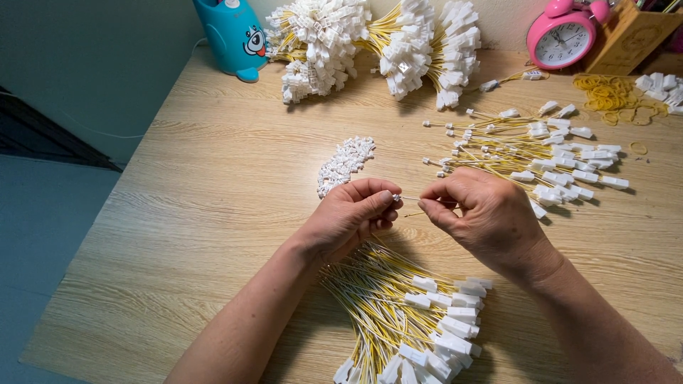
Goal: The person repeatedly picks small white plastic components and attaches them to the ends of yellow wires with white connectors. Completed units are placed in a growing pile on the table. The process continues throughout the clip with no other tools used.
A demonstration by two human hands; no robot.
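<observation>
At frame centre, the left hand (352, 213) pinches a small white connector (395, 197); the right hand (480, 213) pinches its thin wire (411, 198); feeding straight, gently, seems wisest.

Both hands, left hand (353, 213) and right hand (484, 217), are meeting mid-table (178, 213) over a wire (411, 198). Small connector pile (345, 163) is lying behind them, wire harness heap (405, 313) before them, spread harnesses (541, 153) behind-right.

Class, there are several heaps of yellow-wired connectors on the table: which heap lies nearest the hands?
The loose heap at the table's near edge, directly beneath both wrists; the others lie beyond the hands.
</observation>
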